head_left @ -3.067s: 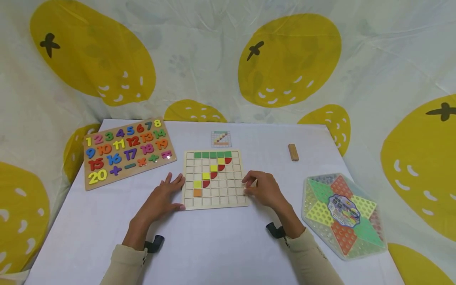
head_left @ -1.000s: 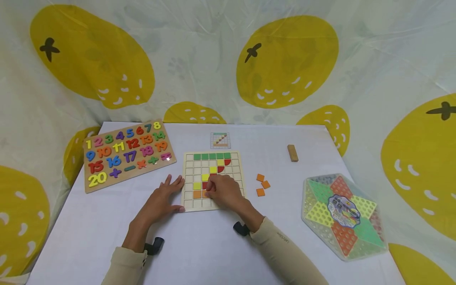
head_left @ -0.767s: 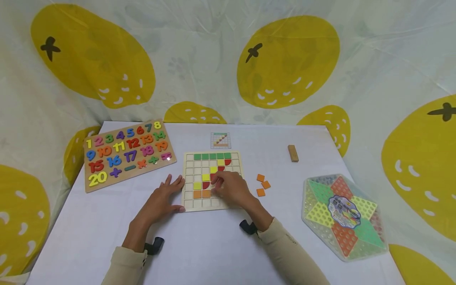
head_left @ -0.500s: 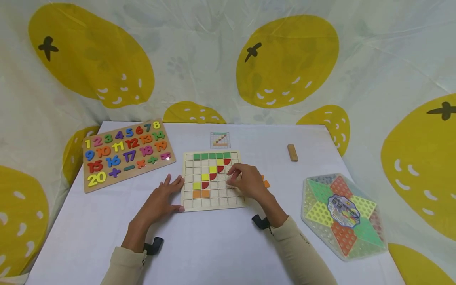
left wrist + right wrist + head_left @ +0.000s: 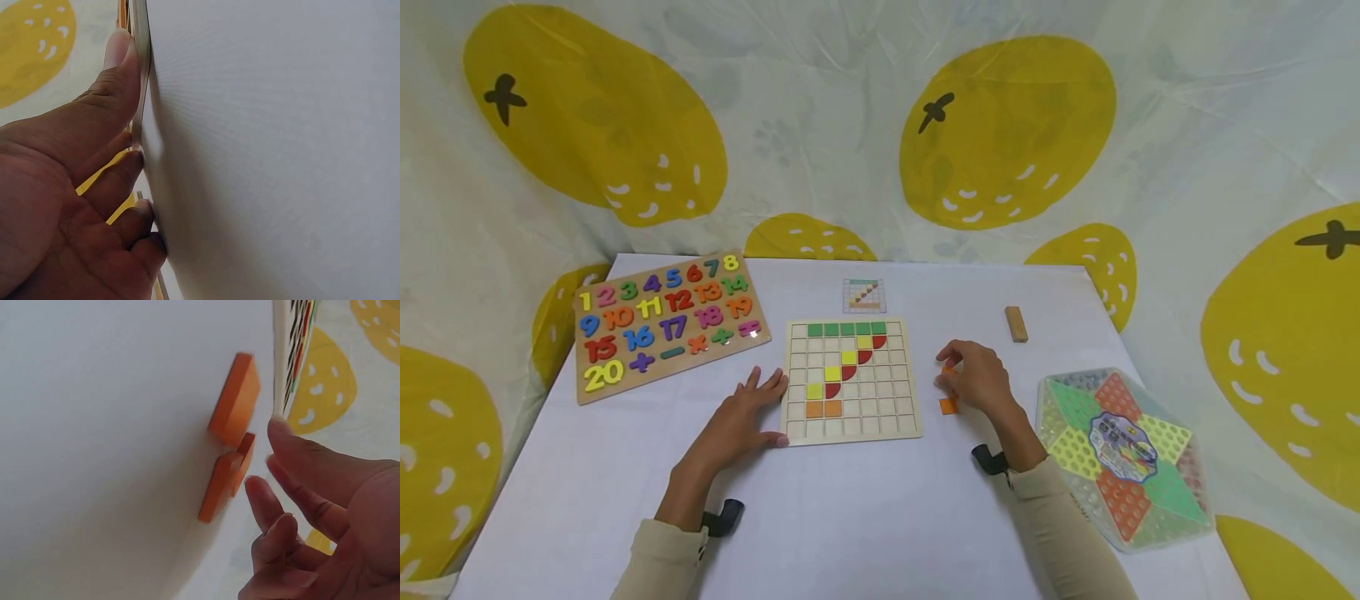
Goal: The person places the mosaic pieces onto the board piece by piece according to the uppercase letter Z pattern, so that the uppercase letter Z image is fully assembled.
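A wooden grid board lies mid-table, bearing a row of green squares, a diagonal of yellow squares and red quarter-round pieces, and two orange squares at lower left. My left hand rests along its left side, fingers spread; in the left wrist view the thumb and fingertips meet the board's edge. Over the loose orange square tiles right of the board hovers my right hand, fingers bent loosely. In the right wrist view its fingers are apart from three tiles, with nothing between them.
A pattern card lies behind the board. At back left is a number puzzle board. A small wooden block sits at back right, and a hexagonal star-patterned game board lies at the right.
A second orange square now lies on the board beside the first. My right hand has since moved right, off the board to the loose tiles. My left hand has stayed put.
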{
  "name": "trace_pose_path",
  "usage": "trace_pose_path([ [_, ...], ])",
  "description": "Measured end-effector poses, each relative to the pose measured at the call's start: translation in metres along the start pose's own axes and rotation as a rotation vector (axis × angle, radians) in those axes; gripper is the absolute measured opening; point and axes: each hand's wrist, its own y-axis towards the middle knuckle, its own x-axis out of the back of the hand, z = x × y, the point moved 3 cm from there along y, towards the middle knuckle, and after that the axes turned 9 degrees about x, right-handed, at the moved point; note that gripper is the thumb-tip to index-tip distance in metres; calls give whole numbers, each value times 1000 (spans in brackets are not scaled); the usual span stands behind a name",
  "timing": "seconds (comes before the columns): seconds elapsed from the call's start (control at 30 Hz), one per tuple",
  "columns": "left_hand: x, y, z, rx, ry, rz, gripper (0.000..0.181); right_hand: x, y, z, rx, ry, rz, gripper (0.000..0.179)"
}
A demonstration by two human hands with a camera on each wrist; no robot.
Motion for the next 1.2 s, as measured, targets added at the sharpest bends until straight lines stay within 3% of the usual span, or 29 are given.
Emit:
trace_pose_path([
  [0.27, 1, -1, -1, 0, 2, 4, 102, -2, 2, -9, -66, -54, -1, 21],
  [0.47, 0, 0, -1, 9, 5, 9, 103, -7, 4, -2, -39, -30, -32, 25],
  [0.7, 1, -1, -2, 2, 16, 2, 103, -14, -4, 30, 46, 39, -40, 14],
  [0.87, 2, -1, -2, -9, 21, -4, 103, -25, -10, 55, 119, 85, -32, 17],
  [1.2, 0, 0, -1, -11, 23, -8, 102, -54, -14, 91, 210, 160, 96, 19],
])
